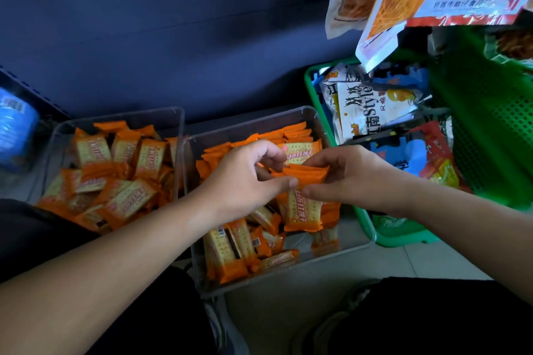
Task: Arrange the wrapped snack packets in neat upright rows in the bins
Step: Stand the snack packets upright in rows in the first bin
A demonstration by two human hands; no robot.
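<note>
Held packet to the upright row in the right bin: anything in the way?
Nothing visible. Left hand and right hand pinch the held packet just in front of the upright row; loose packets lie lower in the right bin, nearer the person.

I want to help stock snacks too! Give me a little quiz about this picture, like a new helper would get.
1. True or false: the left hand and the right hand both pinch orange cracker packets.
2. What colour is the basket of mixed snack bags? A red, B green, C yellow.
3. Fill in: the hands work over the ____ clear bin of the two.
Key: 1 true; 2 B; 3 right.
</note>
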